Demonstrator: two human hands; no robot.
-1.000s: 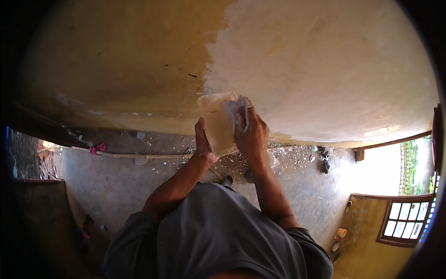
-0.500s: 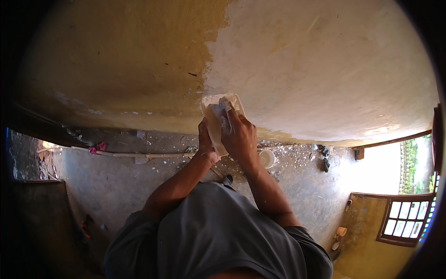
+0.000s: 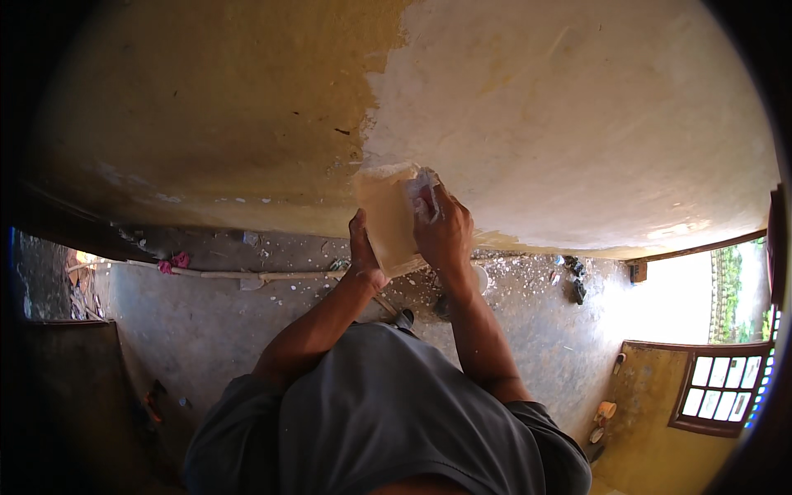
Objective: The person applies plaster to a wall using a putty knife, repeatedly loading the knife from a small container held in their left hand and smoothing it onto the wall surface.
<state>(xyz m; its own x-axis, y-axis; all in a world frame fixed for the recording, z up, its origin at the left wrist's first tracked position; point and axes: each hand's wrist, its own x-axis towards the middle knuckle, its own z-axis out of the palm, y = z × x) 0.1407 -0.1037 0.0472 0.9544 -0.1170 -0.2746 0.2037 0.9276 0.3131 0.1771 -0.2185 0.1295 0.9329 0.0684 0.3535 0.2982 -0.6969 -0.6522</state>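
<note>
My left hand [image 3: 365, 257] grips the near left side of a shallow, pale rectangular tray [image 3: 388, 223], its thumb along the edge. White paste clings to the tray's far rim. At the tray's right side, my right hand [image 3: 445, 235] is closed around a scraper [image 3: 424, 183] smeared with whitish putty; its shape is partly hidden by paste and fingers. Just ahead is a wall, ochre and bare on the left [image 3: 247, 99], with a pale coat [image 3: 561, 124] on the right. A ragged edge divides the two.
A white bucket [image 3: 479, 280] stands on the floor, partly behind my right forearm. White splatters dot the floor along the wall's foot. A long pole [image 3: 223, 274] lies left, near a pink cloth [image 3: 175, 262]. Dark scraps [image 3: 579, 290] lie right, towards a bright opening and a paned window [image 3: 726, 388].
My right hand has moved right with the scraper, from over the tray's middle to its right side. More of the tray's inside shows. The left hand stays nearly in place.
</note>
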